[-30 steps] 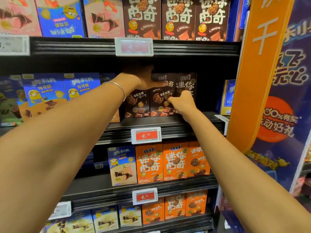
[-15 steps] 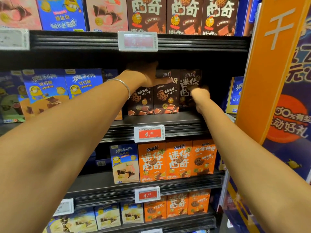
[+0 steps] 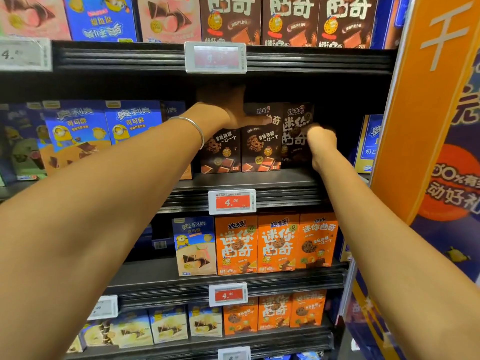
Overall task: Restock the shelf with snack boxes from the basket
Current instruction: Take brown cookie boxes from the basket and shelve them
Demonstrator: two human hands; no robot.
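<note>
We are reaching both arms into the second shelf (image 3: pixel 249 178) from the top, where three dark brown snack boxes are standing upright in a row. Our left hand (image 3: pixel 226 107) is lying spread and flat over the upper part of the left brown box (image 3: pixel 220 152), with the thumb extending rightward across the top front of the middle brown box (image 3: pixel 261 146); it is pressing on these boxes and is not closed around either one. A silver bracelet (image 3: pixel 193 126) is sitting on the wrist just behind this hand. Our right hand (image 3: pixel 320 144) is curled into a loose fist and is resting against the front right edge of the right brown box (image 3: pixel 296 133); the fingertips are turned away from the camera, so we cannot tell whether they are gripping the box or only pushing on it. The right brown box is touching the middle brown box beside it. To the left of the left hand, blue snack boxes (image 3: pixel 104 131) are standing on the same shelf. Directly below the two hands, a red price tag (image 3: pixel 232 201) is hanging on the shelf edge, and below that a row of orange snack boxes (image 3: pixel 278 242) is filling the next level. To the right of the right hand, an orange banner (image 3: pixel 426 113) is running down the side of the unit. The basket is not appearing in this view.
</note>
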